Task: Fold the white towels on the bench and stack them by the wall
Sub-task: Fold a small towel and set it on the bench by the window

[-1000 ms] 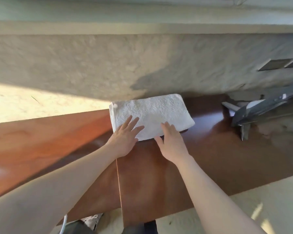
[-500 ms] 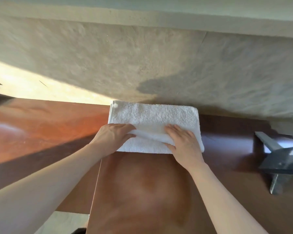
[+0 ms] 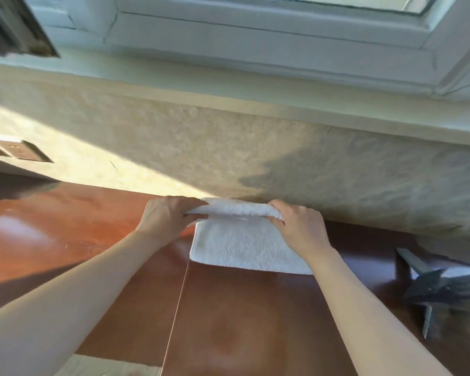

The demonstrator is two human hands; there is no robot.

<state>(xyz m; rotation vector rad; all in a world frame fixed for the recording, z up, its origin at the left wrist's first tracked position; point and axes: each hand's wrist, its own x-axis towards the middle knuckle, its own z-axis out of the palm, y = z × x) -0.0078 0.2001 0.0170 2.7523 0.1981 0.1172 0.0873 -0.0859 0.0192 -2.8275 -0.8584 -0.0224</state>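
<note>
A folded white towel [image 3: 244, 245] lies on the brown wooden bench [image 3: 228, 321], close to the textured beige wall [image 3: 255, 147]. My left hand [image 3: 168, 217] grips the towel's far left corner and my right hand [image 3: 299, 226] grips its far right corner. Between the two hands the far edge is lifted into a raised fold. The near half of the towel lies flat on the bench.
A dark grey metal stand [image 3: 445, 289] sits on the bench at the right. A white window frame [image 3: 255, 36] runs above the wall. A small dark vent [image 3: 19, 150] is set in the wall at the left. A seam [image 3: 177, 305] divides two bench panels.
Both hands went from resting flat on the towel to gripping its far edge and lifting it. The view has tilted up, so the window frame shows.
</note>
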